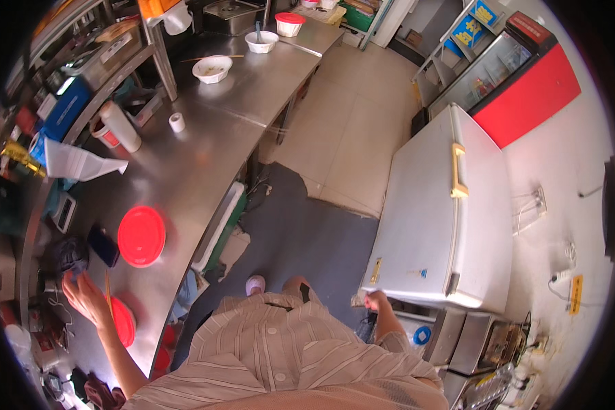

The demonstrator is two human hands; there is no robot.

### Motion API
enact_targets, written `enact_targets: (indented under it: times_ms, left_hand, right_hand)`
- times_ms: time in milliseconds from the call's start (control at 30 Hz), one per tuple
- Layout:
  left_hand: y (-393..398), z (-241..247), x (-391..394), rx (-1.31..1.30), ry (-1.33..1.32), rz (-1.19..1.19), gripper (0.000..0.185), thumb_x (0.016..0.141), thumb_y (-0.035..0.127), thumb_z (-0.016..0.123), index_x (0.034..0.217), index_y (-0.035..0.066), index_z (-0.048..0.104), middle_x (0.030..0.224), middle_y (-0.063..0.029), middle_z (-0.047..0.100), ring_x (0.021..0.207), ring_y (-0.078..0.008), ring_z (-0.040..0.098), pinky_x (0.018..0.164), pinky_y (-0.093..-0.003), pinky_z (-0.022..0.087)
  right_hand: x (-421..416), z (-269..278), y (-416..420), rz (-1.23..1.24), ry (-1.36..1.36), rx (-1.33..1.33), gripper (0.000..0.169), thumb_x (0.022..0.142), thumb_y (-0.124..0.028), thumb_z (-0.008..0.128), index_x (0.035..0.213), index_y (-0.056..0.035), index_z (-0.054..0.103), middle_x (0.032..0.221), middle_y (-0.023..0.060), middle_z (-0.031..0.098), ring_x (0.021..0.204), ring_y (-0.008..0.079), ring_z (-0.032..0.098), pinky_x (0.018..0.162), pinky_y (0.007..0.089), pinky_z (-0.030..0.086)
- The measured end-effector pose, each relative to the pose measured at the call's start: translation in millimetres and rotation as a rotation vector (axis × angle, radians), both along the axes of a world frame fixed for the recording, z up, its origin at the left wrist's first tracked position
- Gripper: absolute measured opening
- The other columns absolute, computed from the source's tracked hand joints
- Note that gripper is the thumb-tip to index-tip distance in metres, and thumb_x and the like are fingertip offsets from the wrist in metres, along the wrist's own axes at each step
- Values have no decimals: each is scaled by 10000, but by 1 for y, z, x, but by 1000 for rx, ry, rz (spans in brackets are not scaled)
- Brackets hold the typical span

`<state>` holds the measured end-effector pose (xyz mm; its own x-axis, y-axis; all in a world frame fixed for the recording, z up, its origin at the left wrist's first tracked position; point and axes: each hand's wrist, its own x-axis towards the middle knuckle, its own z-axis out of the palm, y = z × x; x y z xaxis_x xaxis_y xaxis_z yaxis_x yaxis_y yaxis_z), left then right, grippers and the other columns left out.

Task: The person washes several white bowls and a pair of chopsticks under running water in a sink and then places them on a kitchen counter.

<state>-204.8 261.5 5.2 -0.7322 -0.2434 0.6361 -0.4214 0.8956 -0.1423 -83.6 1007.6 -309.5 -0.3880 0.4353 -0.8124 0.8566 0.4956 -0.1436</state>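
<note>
My left hand (pixel 85 299) reaches over the steel counter (pixel 184 189), its fingertips at a dark crumpled item (pixel 72 254); whether they grip it I cannot tell. Close beside lie a dark phone-like object (pixel 103 246) and a pair of wooden chopsticks (pixel 108 292). A round red lid (pixel 141 236) sits further along the counter, and another red lid (pixel 123 322) is partly behind my left forearm. On the other side, my right hand (pixel 375 300) hangs with curled fingers by the near corner of the white chest freezer (pixel 420 205); what it touches or holds is unclear.
White bowls (pixel 212 69) and a red-lidded tub (pixel 289 24) stand at the counter's far end, with a paper roll (pixel 177 122) nearer. A loaded shelf (pixel 113 66) runs along the left. Dark matting (pixel 307 236) covers the floor between counter and freezer. Steel equipment (pixel 469 343) stands at lower right.
</note>
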Motion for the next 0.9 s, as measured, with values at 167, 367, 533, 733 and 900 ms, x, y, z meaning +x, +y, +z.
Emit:
enact_targets:
  times_ms: [167,367,533,733,900]
  left_hand:
    - [123,40,-156,247,48,-450,47,755,46,576,767,2,568,1002,-132,510,938,-310,482,796,-386,396]
    - [239,7,-309,694,-12,-498,119,737,88,617,738,-26,583,843,-123,562,759,-259,550,664,-338,450]
    - [264,-41,-432,1039,-101,-472,190,794,172,564,774,-13,600,648,-76,587,602,-159,558,542,-250,429]
    - [263,-54,-555,1498,-169,-332,245,846,260,520,799,36,609,676,5,575,612,-61,529,518,-200,412]
    - [197,-129,-689,1357,-72,-259,315,837,326,520,770,29,602,637,-26,581,468,-98,531,383,-215,375]
  right_hand:
    - [-68,3,41,-206,-126,-71,144,791,-203,567,765,-68,609,670,54,616,578,156,619,436,277,437]
    - [-292,2,143,67,-13,-27,234,842,-222,465,715,-63,581,595,62,586,443,161,547,379,298,405]
    - [-510,9,187,19,459,-192,188,812,-211,493,785,-40,564,632,99,594,449,163,548,370,269,405]
    - [-745,111,100,96,690,-390,227,825,-237,510,916,-44,587,748,71,621,616,139,603,501,235,433]
    - [-868,148,42,260,575,-507,233,831,-265,514,915,-61,591,765,55,615,642,131,597,543,239,445]
